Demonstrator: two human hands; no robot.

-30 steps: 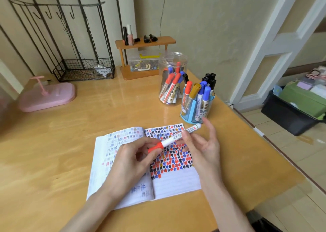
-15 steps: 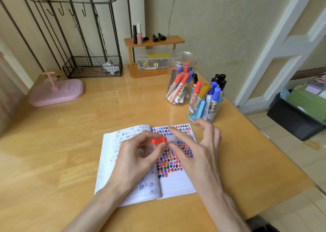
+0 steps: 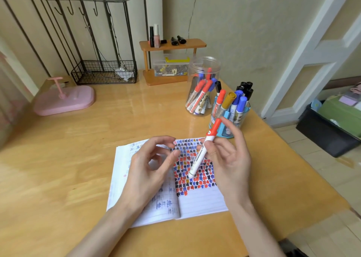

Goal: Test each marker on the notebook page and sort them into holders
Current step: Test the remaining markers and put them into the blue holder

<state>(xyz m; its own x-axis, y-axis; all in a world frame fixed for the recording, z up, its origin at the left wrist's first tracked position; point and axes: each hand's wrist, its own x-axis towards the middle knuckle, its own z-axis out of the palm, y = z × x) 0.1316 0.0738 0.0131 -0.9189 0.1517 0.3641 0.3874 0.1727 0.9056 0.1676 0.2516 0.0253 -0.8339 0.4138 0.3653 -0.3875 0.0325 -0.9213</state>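
1. The red-capped marker [image 3: 199,157] is held tilted over the right page of the notebook [image 3: 201,202], cap end up.
2. The grip of the right hand [image 3: 228,159] is clamped on the marker barrel.
3. The grip of the left hand [image 3: 148,170] is apart, loosely curled over the fold, with nothing held.
4. The notebook is laid open on the counter [image 3: 78,159].
5. The blue holder [image 3: 228,134] and clear jar [image 3: 205,65], both filled with markers, are set behind.

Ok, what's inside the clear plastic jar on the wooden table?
The clear plastic jar holds white-barrelled markers leaning with their caps up; red and blue caps show. They overlap, so the ones behind are partly hidden and the count cannot be told.
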